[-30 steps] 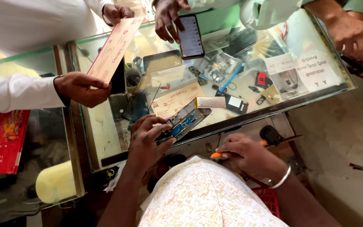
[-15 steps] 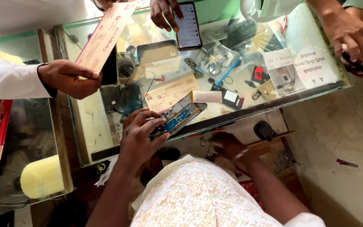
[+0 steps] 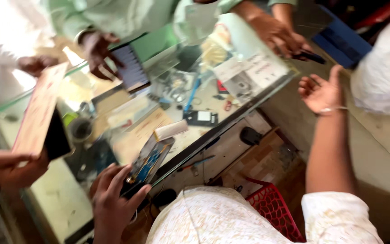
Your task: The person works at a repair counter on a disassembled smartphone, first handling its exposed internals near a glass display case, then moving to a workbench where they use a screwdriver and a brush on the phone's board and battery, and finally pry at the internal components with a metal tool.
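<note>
My left hand (image 3: 113,199) grips an opened phone (image 3: 147,165) with its circuit board showing, held at the near edge of a glass counter (image 3: 249,97). My right hand (image 3: 322,92) is raised to the right of the counter, palm up, fingers spread, holding nothing; a thin bangle circles its wrist. The frame is blurred by motion.
Another person's hand (image 3: 5,169) at the left holds a long pink box (image 3: 39,113). Across the counter a person's hand (image 3: 98,52) holds a phone (image 3: 132,68), and a second hand (image 3: 280,36) holds a dark object. Small parts lie under the glass. A red basket (image 3: 274,210) sits below.
My right hand has risen from below the counter's edge, where it held an orange-handled tool, up and to the right, now open and empty. The view swung right and blurred.
</note>
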